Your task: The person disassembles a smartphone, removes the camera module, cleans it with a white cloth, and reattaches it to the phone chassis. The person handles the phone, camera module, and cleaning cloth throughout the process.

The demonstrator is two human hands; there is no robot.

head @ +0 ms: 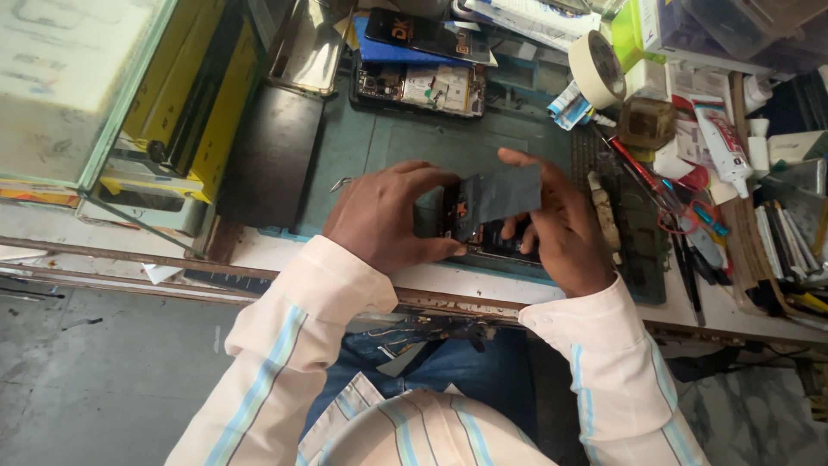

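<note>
A dark grey flat sheet [500, 194], thin like a film or a back panel, is held up over an opened phone [504, 243] that lies near the front edge of the green work mat [379, 142]. The right hand [561, 229] pinches the sheet's upper right corner between thumb and fingers, while the left hand [384, 216] curls round the left side, its thumb and fingertips closed on the phone's edge and the sheet's lower end. Both hands grip; neither lies flat.

Further back on the mat sits another opened phone [421, 86], its circuit boards showing, and behind that a dark phone screen [427, 34] resting on something blue. To the right stands a roll of cream masking tape [597, 67], tilted on its edge, and beside it a small amber glass jar [647, 121]. A white glue tube [720, 142] and red-handled tools [664, 185] crowd the right side of the bench. At the left, a glass display case [78, 86] stands against yellow boxes [220, 103], with a black slab [272, 155] just beside the mat.
</note>
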